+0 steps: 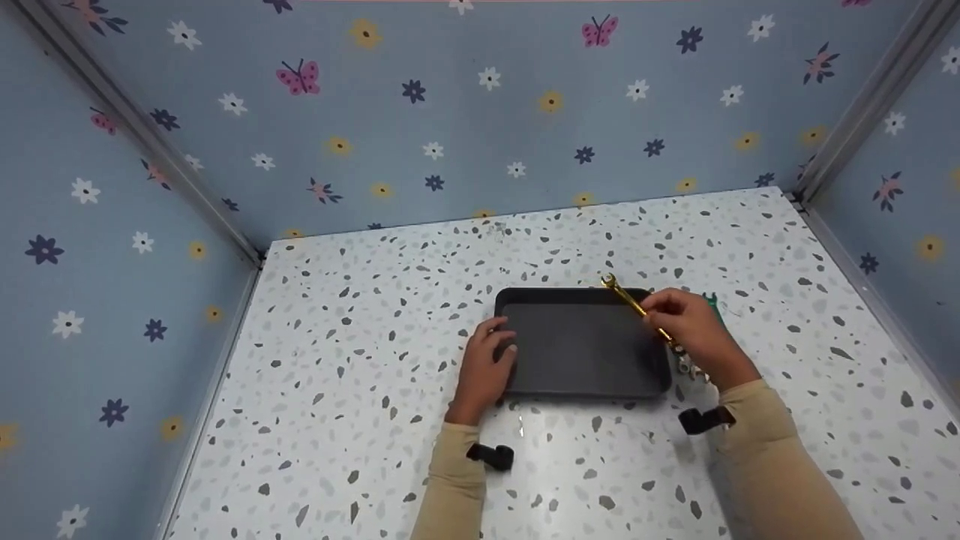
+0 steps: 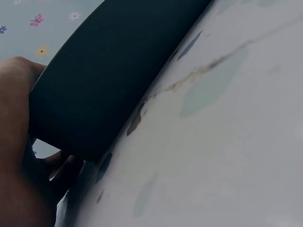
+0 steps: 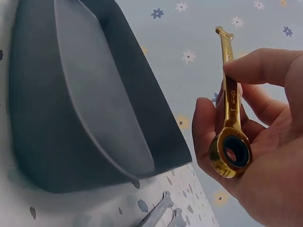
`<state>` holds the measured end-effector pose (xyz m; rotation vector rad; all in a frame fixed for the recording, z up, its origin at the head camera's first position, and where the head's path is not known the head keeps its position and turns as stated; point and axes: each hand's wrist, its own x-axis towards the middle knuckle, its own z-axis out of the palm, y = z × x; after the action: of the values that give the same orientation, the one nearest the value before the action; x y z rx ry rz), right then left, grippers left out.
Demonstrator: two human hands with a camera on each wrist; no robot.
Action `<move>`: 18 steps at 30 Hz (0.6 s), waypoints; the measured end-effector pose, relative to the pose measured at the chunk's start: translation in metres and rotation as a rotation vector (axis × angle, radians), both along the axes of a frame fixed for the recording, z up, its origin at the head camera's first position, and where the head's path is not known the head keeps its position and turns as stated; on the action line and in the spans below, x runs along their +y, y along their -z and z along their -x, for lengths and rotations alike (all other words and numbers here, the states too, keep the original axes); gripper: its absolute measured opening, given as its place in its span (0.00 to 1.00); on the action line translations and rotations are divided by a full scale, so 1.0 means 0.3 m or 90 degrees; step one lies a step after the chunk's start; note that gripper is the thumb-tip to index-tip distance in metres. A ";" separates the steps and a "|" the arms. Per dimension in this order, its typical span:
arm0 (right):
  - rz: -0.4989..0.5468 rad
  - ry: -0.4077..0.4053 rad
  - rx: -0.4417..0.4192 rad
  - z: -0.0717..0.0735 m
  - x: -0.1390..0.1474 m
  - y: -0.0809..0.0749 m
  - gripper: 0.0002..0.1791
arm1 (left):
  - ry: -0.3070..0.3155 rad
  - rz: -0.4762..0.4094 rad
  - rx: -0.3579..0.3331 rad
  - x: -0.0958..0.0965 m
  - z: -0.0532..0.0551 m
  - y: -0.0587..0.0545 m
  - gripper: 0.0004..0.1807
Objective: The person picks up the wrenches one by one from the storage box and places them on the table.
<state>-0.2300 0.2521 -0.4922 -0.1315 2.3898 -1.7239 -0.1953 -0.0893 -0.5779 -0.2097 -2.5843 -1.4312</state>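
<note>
A dark grey rectangular baking tray [image 1: 585,352] lies on the speckled table. My left hand [image 1: 484,367] grips its left edge, fingers at the rim. The left wrist view shows that hand [image 2: 16,127] close against the end of the tray [image 2: 104,75]. Between thumb and fingers, my right hand [image 1: 694,334] pinches a gold combination wrench [image 1: 630,300] over the tray's right side. In the right wrist view the ring end of this wrench [image 3: 232,153] faces the camera, while its open end points away.
Beside the tray's right edge lie silver wrenches [image 3: 158,208], partly hidden by my right hand in the head view. A green wrench [image 1: 711,300] shows behind that hand. Blue flower-patterned panels [image 1: 480,112] border the table [image 1: 360,420] at the back and sides.
</note>
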 end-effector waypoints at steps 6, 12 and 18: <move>0.057 0.018 0.010 -0.014 0.030 -0.005 0.13 | 0.003 0.018 0.006 0.000 -0.006 -0.009 0.14; 0.075 0.045 0.037 -0.021 0.060 -0.006 0.13 | 0.001 0.015 0.009 0.000 -0.003 -0.003 0.14; 0.074 0.065 0.033 -0.032 0.094 -0.002 0.14 | -0.003 0.012 0.010 0.002 0.000 0.006 0.14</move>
<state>-0.2203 0.2803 -0.4916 -0.0730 2.3704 -1.9276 -0.1954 -0.0886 -0.5796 -0.2172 -2.5852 -1.3975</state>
